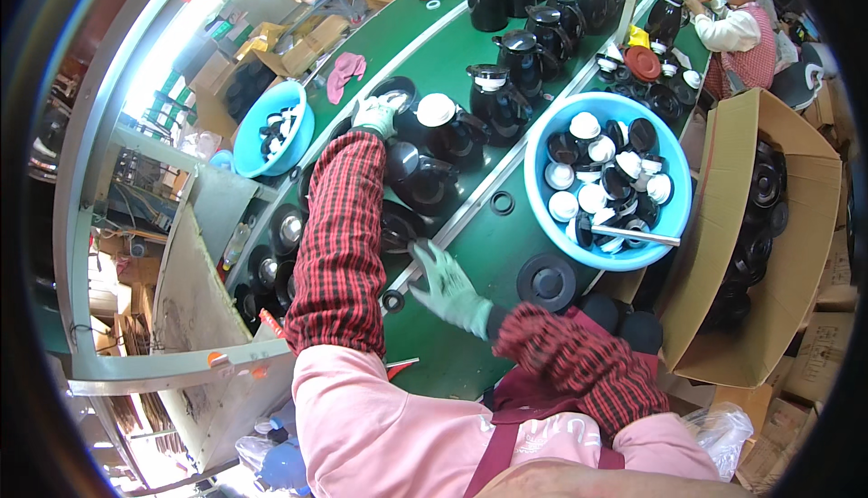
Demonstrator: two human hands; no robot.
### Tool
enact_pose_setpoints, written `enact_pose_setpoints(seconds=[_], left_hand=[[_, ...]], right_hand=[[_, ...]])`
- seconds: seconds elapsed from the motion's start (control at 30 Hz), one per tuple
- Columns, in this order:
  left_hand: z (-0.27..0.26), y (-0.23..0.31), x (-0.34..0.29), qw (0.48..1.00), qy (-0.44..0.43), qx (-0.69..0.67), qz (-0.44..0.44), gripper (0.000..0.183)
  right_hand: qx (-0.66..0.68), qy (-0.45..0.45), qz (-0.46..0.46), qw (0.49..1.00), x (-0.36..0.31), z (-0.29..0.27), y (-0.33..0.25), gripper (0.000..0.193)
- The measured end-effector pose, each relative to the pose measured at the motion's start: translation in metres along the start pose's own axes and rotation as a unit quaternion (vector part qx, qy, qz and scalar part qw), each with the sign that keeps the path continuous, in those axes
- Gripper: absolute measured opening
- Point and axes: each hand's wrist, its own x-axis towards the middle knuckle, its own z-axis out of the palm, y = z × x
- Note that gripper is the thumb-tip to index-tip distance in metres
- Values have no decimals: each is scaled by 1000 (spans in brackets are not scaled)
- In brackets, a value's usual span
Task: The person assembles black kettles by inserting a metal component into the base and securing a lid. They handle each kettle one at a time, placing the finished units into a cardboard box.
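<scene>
On the green belt [470, 254], both hands are in pale gloves with red plaid sleeves behind them. Left hand [375, 116] is stretched way out and sits on top of a black jug [395, 100] with a light-coloured opening, fingers curled over the rim, so it looks like a grip, though the glove hides how tight. Right hand [449, 290] is much closer to the body, fingers spread and flat-ish, holding nothing as far as I can see; its fingertips are right at the edge of a dark jug lying at the belt's near side [398, 227]. A small black ring [393, 300] lies just left of that hand and a black round lid [546, 282] just to its right, neither touching it. Between the two hands there's another black jug [418, 177], and just beside the left hand one with a white cap [443, 118]. Further up the belt more black jugs [533, 10] stand in a bunch. Right of the right hand, a big blue basin [674, 227] holds white and black caps plus a metal bar resting across them. Past that is an open cardboard box [723, 227] with dark round parts in it. Off to the left a smaller blue basin [253, 159] with more parts, and a pink cloth [344, 70] near it. Another person [741, 28] is working at the far end.
</scene>
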Motion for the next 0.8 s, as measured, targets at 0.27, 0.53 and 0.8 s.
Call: enact_pose_setpoints(seconds=[0.27, 0.53, 0.8], left_hand=[[-61, -19, -41, 953, 290, 55, -66, 48], [-259, 74, -300, 945, 325, -17, 32, 34], [-250, 150, -438, 847, 295, -401, 185, 54]], right_hand=[[95, -98, -18, 990, -61, -127, -35, 59], [-289, 163, -299, 895, 33, -242, -108, 66], [-114, -116, -343, 925, -69, -296, -128, 31]])
